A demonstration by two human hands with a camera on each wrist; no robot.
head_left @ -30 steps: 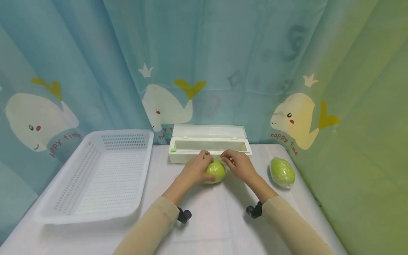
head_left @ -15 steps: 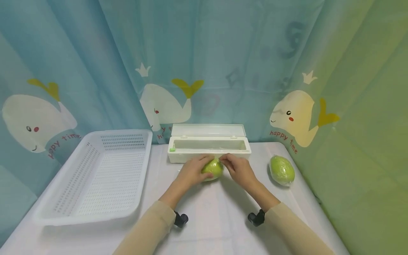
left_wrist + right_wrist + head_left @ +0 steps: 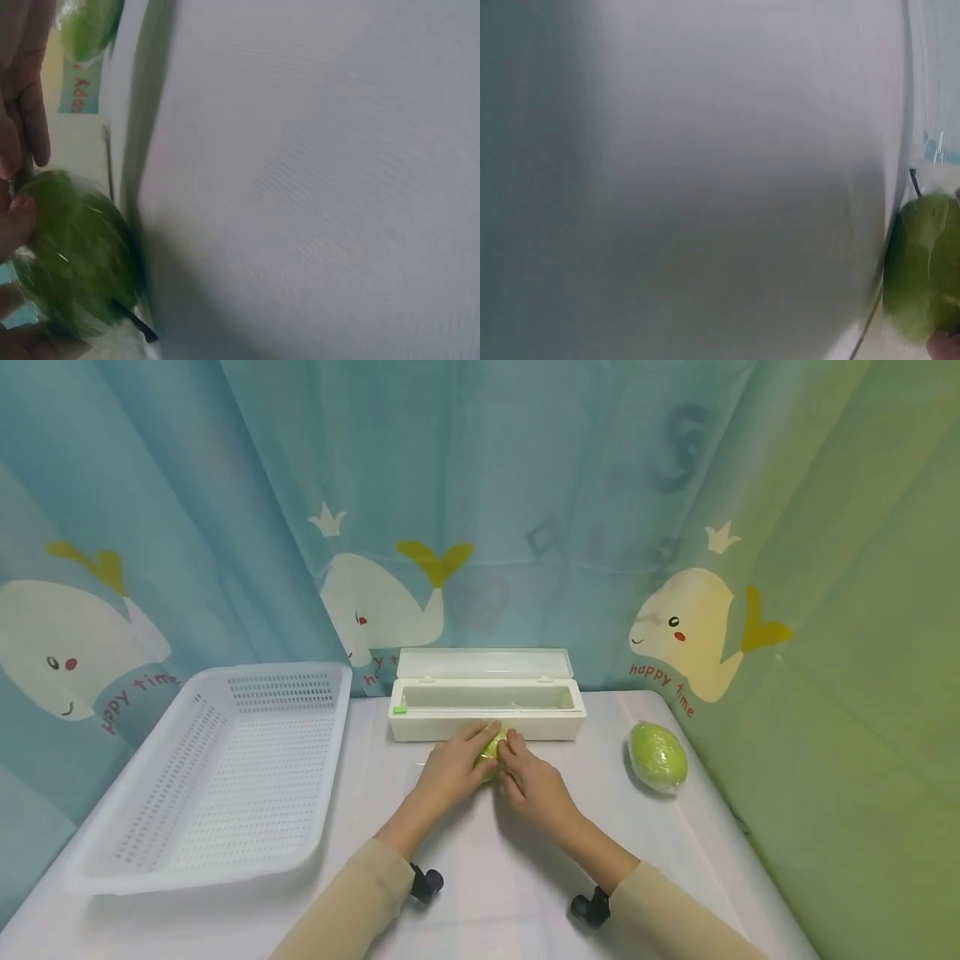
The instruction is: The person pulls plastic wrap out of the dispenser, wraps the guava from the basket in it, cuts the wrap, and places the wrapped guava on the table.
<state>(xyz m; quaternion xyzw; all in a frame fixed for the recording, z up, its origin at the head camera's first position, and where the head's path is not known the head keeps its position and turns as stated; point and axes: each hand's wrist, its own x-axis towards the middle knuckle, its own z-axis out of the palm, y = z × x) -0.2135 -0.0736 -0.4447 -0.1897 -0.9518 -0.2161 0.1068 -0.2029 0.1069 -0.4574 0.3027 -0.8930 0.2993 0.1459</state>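
A green pear (image 3: 492, 746) wrapped in clear cling film lies in front of the white cling film box, largely covered by the hands in the head view. My left hand (image 3: 450, 770) holds its left side, fingers over the top and thumb near the front. My right hand (image 3: 542, 791) grips the film-covered right end, fingertips close to those of the left. In the left wrist view the pear (image 3: 79, 255) shows its dark stem (image 3: 135, 322) and wrinkled film. The right wrist view shows the pear (image 3: 926, 262) with a fingertip (image 3: 945, 346) against it.
The white cling film box (image 3: 487, 728) stands at the back with its lid (image 3: 483, 663) up and a green slider (image 3: 400, 710) at left. A white perforated basket (image 3: 318, 827) occupies the left side. Another wrapped green fruit (image 3: 657, 757) lies at right, near the green curtain (image 3: 847, 760).
My right hand has moved left and down from pinching at the pear's upper right to its right end. The left hand stays on the pear, which has shifted slightly left in view.
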